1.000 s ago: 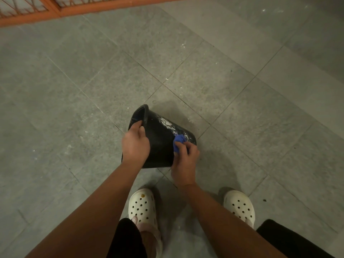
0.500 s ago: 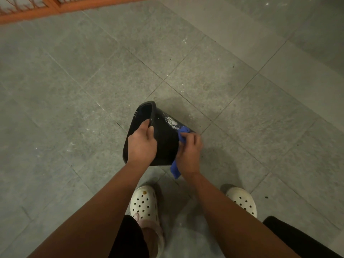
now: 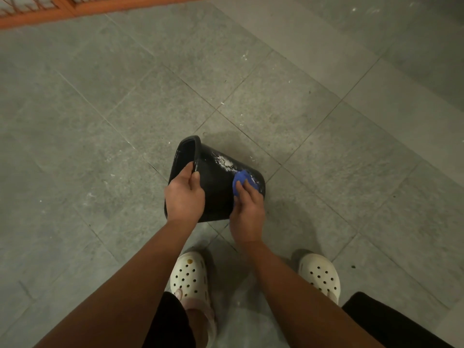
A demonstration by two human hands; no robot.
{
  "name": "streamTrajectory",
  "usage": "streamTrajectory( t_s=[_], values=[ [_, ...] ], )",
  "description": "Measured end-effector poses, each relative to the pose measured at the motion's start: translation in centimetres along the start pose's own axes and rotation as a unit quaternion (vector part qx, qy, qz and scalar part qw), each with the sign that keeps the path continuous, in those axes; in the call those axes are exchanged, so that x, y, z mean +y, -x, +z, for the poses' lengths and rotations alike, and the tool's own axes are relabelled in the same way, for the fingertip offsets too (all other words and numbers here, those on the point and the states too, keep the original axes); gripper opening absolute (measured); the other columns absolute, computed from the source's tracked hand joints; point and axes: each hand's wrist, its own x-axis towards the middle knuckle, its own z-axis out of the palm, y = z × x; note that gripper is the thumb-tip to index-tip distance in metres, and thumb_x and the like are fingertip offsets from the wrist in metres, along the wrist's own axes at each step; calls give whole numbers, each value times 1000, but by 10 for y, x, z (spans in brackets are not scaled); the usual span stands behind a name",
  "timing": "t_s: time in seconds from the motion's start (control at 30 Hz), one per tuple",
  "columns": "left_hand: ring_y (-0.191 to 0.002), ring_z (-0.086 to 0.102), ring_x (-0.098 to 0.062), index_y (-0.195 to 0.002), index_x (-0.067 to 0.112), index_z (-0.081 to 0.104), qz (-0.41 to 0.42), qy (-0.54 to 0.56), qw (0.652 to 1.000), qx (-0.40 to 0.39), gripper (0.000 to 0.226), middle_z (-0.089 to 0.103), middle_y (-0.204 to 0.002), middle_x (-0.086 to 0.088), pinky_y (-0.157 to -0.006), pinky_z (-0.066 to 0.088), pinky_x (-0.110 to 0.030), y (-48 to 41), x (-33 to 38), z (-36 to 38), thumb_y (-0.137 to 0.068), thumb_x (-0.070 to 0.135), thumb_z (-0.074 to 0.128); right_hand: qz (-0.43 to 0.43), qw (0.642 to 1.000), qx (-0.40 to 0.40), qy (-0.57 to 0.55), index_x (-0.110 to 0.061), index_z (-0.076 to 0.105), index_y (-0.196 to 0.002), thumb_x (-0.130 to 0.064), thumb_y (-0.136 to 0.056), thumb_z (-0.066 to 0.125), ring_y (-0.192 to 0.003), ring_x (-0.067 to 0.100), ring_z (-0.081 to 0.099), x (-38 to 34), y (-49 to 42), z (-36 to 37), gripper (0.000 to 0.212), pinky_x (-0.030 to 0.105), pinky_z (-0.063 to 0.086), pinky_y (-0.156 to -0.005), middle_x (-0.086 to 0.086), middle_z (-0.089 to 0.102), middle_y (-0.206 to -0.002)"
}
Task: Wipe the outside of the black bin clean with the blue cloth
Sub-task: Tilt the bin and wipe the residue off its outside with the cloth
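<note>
Two hands: bin [image 3: 216, 197] gripped at its rim by left hand [image 3: 184, 194], cloth [image 3: 239, 180] bunched in right hand [image 3: 247, 212]. Residue [image 3: 224, 160] at 11 o'clock of cloth could be smeared if pressed lightly.

Both bare forearms reach forward and down. The left hand [image 3: 184, 197] grips the rim of the black plastic bin [image 3: 216, 187]; the right hand [image 3: 247, 214] holds a bunched blue cloth [image 3: 241, 182] under its curled fingertips.
</note>
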Motion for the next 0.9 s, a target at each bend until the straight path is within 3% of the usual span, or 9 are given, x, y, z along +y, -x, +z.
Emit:
streamTrajectory(
  t_s=[0.13,0.23,0.33,0.43,0.53,0.6,0.73,0.8,0.9],
  values=[
    [-85,56,-9,-135,17,52,10,-4,1000,-4,38,67,-109,-9,-86,44,-27,-3,-1,-1,-98,22,46,-81,996,-25,-15,0,65,-109,17,-70,65,-108,35,59,-1,-10,0,43,42,45,-98,21,63,-115],
    [-68,45,10,-132,17,55,13,4,1000,15,35,66,-106,-9,-80,39,-21,0,-4,1,-98,21,47,-41,998,-40,13,-3,60,-118,14,-76,59,-118,33,53,6,-23,0,45,36,37,-106,19,57,-126],
    [-76,45,8,-133,16,54,12,10,1000,24,35,67,-110,-9,-87,39,-22,4,-3,2,-98,20,47,31,999,-31,19,-5,54,-126,6,-85,55,-123,32,46,10,-20,-1,42,28,29,-108,18,52,-132],
    [-92,58,-8,-135,16,52,2,9,1000,23,37,68,-108,-7,-95,46,-31,3,-1,2,-98,21,47,22,999,-29,15,-5,56,-123,6,-83,59,-120,32,48,1,-8,-1,42,36,37,-107,19,55,-127],
    [-80,54,1,-135,15,51,16,-7,1000,18,37,64,-95,5,-87,45,-26,4,-1,4,-98,22,47,-40,999,-36,3,-2,60,-119,11,-76,63,-113,33,53,-4,-11,0,45,34,40,-102,21,57,-119],
    [-77,54,4,-135,16,51,10,-1,1000,16,38,58,-87,12,-86,45,-25,5,-2,2,-99,22,46,-35,998,-57,10,-6,57,-122,10,-79,58,-117,32,49,0,-21,1,46,34,39,-105,20,52,-124],
    [-105,60,-17,-136,17,51,-9,19,1000,17,38,66,-111,-4,-99,46,-35,6,-2,1,-99,23,46,64,995,-76,20,-18,50,-129,-5,-88,46,-124,19,38,17,-29,-3,43,17,30,-101,8,42,-135],
    [-106,57,-12,-135,15,52,2,6,1000,21,38,66,-116,-8,-98,41,-28,6,-4,2,-98,22,47,75,995,-59,21,-9,49,-131,-1,-87,51,-118,27,42,11,-17,-1,45,26,34,-102,17,45,-127],
    [-106,61,-19,-134,14,53,30,-20,999,18,37,67,-114,-10,-94,41,-26,7,-4,4,-98,22,47,7,998,-43,33,-1,52,-127,4,-82,58,-108,34,50,1,-8,1,45,40,44,-98,22,52,-114]
  ],
)
